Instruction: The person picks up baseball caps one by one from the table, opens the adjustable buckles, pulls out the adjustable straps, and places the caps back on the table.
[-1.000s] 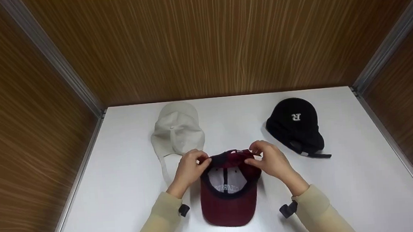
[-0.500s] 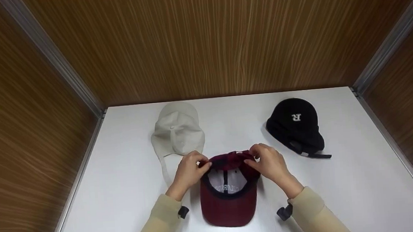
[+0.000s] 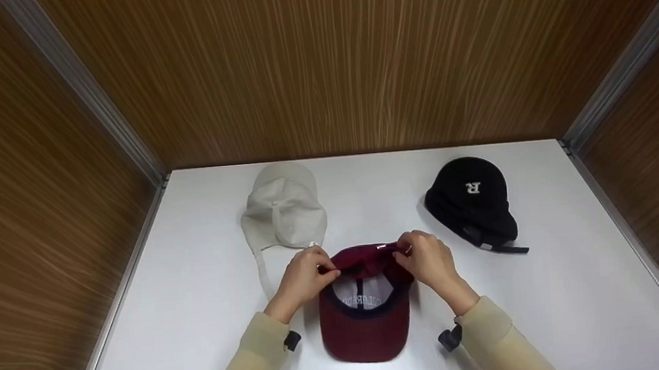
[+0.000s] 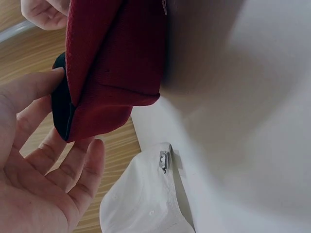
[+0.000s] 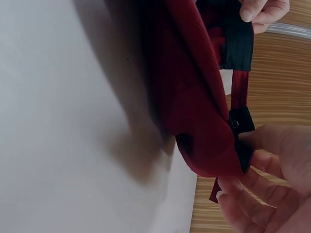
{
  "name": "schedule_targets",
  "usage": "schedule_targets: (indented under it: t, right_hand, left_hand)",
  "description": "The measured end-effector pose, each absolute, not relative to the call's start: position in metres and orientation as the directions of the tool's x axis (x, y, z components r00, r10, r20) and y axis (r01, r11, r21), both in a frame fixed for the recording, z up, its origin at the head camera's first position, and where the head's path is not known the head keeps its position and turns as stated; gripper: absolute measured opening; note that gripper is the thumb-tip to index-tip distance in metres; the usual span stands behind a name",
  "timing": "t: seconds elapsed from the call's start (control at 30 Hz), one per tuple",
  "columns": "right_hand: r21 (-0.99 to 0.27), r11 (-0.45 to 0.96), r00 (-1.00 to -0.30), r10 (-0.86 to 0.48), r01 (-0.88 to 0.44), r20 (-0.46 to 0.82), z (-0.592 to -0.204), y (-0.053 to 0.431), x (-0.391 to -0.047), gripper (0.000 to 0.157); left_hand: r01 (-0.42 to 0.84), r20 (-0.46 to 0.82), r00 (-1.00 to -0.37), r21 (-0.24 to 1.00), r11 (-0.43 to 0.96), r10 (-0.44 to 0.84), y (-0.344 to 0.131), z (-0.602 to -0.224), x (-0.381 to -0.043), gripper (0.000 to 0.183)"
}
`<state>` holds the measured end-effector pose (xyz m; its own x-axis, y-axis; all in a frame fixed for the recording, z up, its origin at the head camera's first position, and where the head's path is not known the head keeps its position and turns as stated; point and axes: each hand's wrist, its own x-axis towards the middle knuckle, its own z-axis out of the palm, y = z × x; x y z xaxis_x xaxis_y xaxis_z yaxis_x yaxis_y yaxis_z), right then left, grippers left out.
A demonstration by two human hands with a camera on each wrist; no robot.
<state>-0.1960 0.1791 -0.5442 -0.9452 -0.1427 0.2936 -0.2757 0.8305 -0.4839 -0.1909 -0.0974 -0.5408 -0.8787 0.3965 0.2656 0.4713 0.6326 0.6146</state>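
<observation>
A maroon baseball cap point(image 3: 366, 339) lies crown-down with its visor toward me and its lettered inside showing. At the left of its back rim, my left hand point(image 3: 302, 277) pinches the edge. My right hand point(image 3: 431, 264) pinches the opposite side of that rim. In the left wrist view, the thumb presses the dark inner band point(image 4: 62, 104) while the other fingers lie behind the cloth. The right wrist view shows the maroon back strap point(image 5: 240, 90) spanning the gap between the hands, and its loose tail sticks out by my right fingers.
A beige cap point(image 3: 290, 211) with a long strap lies just beyond my left hand. Farther right is a black cap point(image 3: 470, 182) with a white letter R. Wood-grain panels point(image 3: 320, 62) enclose the white table point(image 3: 171, 338) at the back and sides.
Both hands have shifted slightly toward me, and the cap's back rim has tipped inward and lower. My right fingers have drawn closer together on the edge. The other caps have not moved.
</observation>
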Motion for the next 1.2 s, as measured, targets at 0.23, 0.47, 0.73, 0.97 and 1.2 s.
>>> schedule_targets:
  t: [0.23, 0.47, 0.73, 0.97, 1.2]
  right_hand:
    - [-0.5, 0.83, -0.94, -0.082, -0.248, 0.33, -0.543, 0.176, -0.199, 0.005]
    - [-0.599, 0.767, -0.926, 0.018, -0.23, 0.378, -0.536, 0.168, -0.201, 0.006]
    - [-0.702, 0.668, -0.923, 0.058, -0.246, 0.379, -0.524, 0.162, -0.199, 0.006]
    - [-0.727, 0.623, -0.908, 0.062, -0.289, 0.414, -0.512, 0.155, -0.195, 0.007]
    - [-0.744, 0.598, -0.905, 0.072, -0.298, 0.42, -0.502, 0.149, -0.193, 0.007]
  left_hand:
    - [0.461, 0.225, -0.883, 0.589, 0.664, 0.413, -0.097, -0.54, -0.188, 0.008]
    - [0.481, 0.214, -0.867, 0.594, 0.645, 0.449, -0.092, -0.537, -0.187, 0.007]
    - [0.483, 0.247, -0.87, 0.602, 0.636, 0.426, -0.084, -0.525, -0.187, 0.012]
    - [0.498, 0.352, -0.867, 0.636, 0.59, 0.352, -0.065, -0.508, -0.191, 0.011]
    - [0.461, 0.354, -0.887, 0.676, 0.575, 0.295, -0.047, -0.494, -0.195, 0.017]
